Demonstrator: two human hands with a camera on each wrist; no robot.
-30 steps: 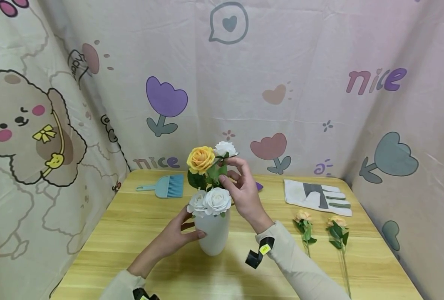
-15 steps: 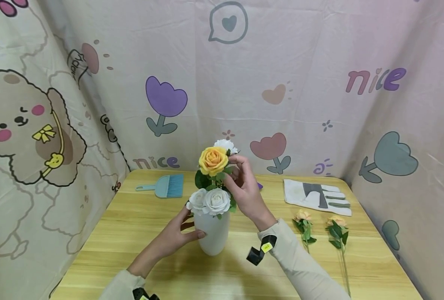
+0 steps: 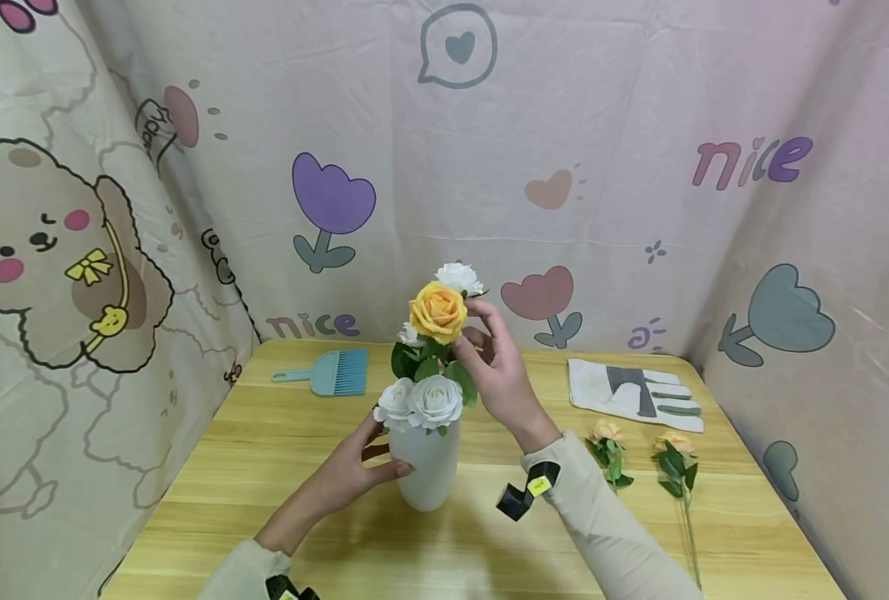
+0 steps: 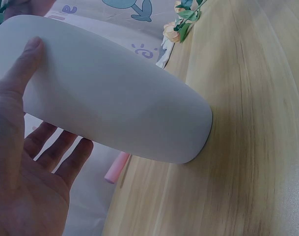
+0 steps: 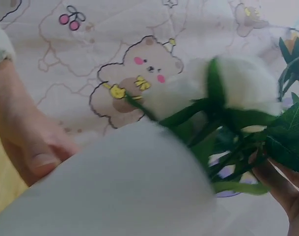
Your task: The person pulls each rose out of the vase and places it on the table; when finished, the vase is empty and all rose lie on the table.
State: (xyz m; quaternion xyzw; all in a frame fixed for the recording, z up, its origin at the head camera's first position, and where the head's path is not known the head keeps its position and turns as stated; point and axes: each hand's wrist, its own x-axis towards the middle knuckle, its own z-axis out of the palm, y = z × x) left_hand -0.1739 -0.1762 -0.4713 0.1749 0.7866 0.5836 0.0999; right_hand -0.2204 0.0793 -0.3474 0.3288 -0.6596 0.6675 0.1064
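Observation:
A tall white vase (image 3: pixel 427 471) stands upright on the wooden table, with artificial roses in it. My left hand (image 3: pixel 348 468) grips its side, thumb in front and fingers behind; in the left wrist view the vase (image 4: pixel 120 98) shows its smooth wall down to the base. My right hand (image 3: pixel 502 379) pinches the yellow rose (image 3: pixel 438 312) just below its bloom, thumb and index finger at the stem. Behind this bloom rises a white rose (image 3: pixel 459 277). Two white roses (image 3: pixel 435 402) sit low at the vase's rim. In the right wrist view the fingers (image 5: pixel 279 189) are among green stems and leaves.
Two peach roses (image 3: pixel 607 454) lie on the table at the right, below a white and grey glove (image 3: pixel 631 396). A blue dustpan with a brush (image 3: pixel 335 372) lies at the back left. Printed curtains (image 3: pixel 444 167) enclose the table.
My right hand has moved slightly up and right. The yellow rose has shifted right and up with it, and the rear white rose has risen. My left hand stays on the vase.

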